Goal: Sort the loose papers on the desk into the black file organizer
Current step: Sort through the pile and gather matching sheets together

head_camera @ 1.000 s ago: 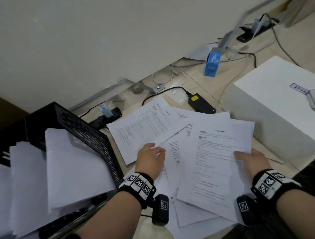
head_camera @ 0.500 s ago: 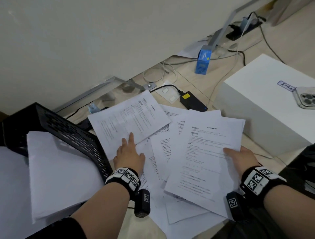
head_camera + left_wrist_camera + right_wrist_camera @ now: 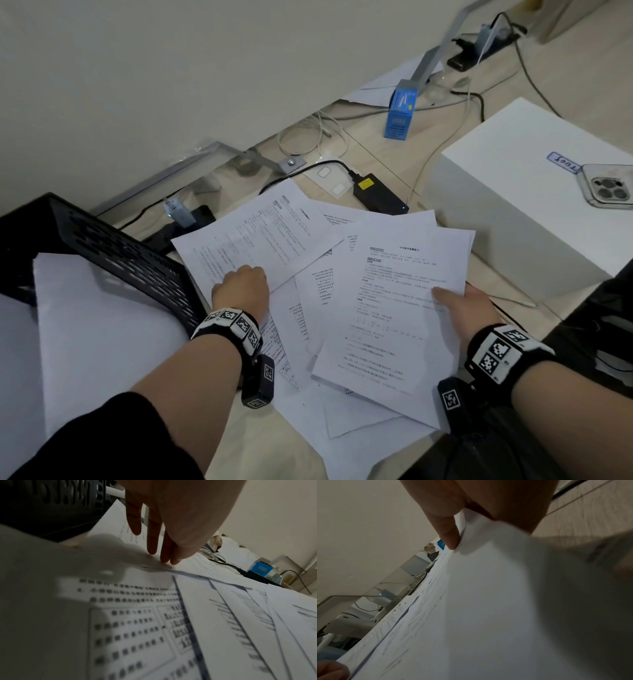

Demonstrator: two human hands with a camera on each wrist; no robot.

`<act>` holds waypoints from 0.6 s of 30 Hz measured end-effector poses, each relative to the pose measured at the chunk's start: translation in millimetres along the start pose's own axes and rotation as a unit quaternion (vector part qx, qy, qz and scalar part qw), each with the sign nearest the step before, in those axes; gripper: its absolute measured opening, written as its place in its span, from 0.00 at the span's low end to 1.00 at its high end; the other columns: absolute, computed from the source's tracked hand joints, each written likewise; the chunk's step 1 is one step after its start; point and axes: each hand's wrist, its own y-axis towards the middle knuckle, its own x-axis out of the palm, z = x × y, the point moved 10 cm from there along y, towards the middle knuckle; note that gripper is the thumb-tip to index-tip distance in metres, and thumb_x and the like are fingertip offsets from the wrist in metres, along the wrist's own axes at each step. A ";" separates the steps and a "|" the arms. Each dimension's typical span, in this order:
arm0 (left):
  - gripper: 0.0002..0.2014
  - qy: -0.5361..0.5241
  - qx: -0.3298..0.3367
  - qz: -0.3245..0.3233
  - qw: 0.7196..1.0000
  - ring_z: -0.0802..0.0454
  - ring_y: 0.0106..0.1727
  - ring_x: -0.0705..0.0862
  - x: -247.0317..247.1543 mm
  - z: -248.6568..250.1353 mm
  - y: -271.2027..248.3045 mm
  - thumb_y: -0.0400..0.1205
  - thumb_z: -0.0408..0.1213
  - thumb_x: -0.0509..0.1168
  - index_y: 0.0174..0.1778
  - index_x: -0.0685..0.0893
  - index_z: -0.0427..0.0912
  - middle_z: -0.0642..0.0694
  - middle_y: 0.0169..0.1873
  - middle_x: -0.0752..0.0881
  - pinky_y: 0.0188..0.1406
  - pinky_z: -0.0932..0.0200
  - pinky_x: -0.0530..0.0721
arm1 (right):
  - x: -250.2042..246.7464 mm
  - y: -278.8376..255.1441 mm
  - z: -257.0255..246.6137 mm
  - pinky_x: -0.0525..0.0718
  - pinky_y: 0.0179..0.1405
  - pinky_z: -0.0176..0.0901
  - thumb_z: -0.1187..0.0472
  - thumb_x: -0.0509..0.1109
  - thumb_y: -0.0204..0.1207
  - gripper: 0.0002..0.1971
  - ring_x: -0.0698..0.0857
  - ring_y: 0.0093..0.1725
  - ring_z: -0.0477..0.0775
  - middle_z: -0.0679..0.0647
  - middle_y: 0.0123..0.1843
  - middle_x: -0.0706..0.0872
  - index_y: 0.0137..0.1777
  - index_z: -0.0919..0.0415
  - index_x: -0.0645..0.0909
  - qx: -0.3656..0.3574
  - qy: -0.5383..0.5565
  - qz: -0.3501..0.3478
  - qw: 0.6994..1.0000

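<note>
Left hand: your left hand [image 3: 241,289] rests on the near edge of the upper-left sheet [image 3: 253,236]; in the left wrist view its fingers [image 3: 151,539] are straight and reach down, the tips touching the paper, grasping nothing.
Right hand: your right hand [image 3: 469,308] holds the right edge of the top printed sheet [image 3: 404,308], thumb [image 3: 448,534] on top and fingers beneath, so it is pinching that sheet.
Loose papers: the loose papers [image 3: 325,308] lie fanned and overlapping on the desk [image 3: 376,150] between your two hands, several with printed text; the sheet in your right hand lies over the others.
Black file organizer: the black file organizer [image 3: 120,260] stands at the left, just beside the spread, its perforated side wall facing the papers; white sheets [image 3: 102,335] already lean in it.
White box: a white box [image 3: 513,205] sits right of the papers, with a phone [image 3: 606,186] face down on its top.
Power adapter: a black power adapter [image 3: 378,195] lies just past the far edge of the papers, its cable running off to the left.
Blue box: a small blue box [image 3: 400,114] stands upright farther back, near the wall, among loose cables.
Wrist bands: both wrists carry bands with black-and-white markers.
</note>
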 end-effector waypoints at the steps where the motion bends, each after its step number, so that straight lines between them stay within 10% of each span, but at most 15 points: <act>1: 0.10 -0.033 0.002 0.002 0.999 0.44 0.56 0.81 2.4 -0.5 -1.4 0.87 0.44 0.58 0.57 0.81 0.46 0.47 0.56 0.81 0.53 0.47 0.80 | 0.9 -1.7 -1.3 0.84 0.66 0.66 0.65 0.73 0.77 0.06 0.91 0.54 0.65 0.55 0.51 0.93 0.45 0.53 0.89 0.001 0.001 -0.002 1.000; 10: 0.13 -0.032 0.033 0.025 0.999 0.41 0.51 0.84 4.2 5.2 -1.8 0.89 0.41 0.54 0.55 0.84 0.44 0.46 0.57 0.82 0.43 0.51 0.80 | 1.4 -8.4 -4.8 0.85 0.62 0.57 0.67 0.72 0.79 0.08 0.90 0.51 0.63 0.59 0.51 0.92 0.45 0.53 0.87 -0.020 0.016 -0.008 1.000; 18: 0.08 -0.241 0.030 0.083 0.967 0.44 0.49 0.81 -40.9 40.6 -45.2 0.78 0.41 0.64 0.35 0.78 0.44 0.49 0.49 0.84 0.52 0.46 0.83 | 11.5 -13.2 -3.0 0.83 0.67 0.63 0.59 0.69 0.82 0.05 0.90 0.55 0.63 0.56 0.54 0.92 0.48 0.52 0.87 -0.009 0.017 -0.035 0.999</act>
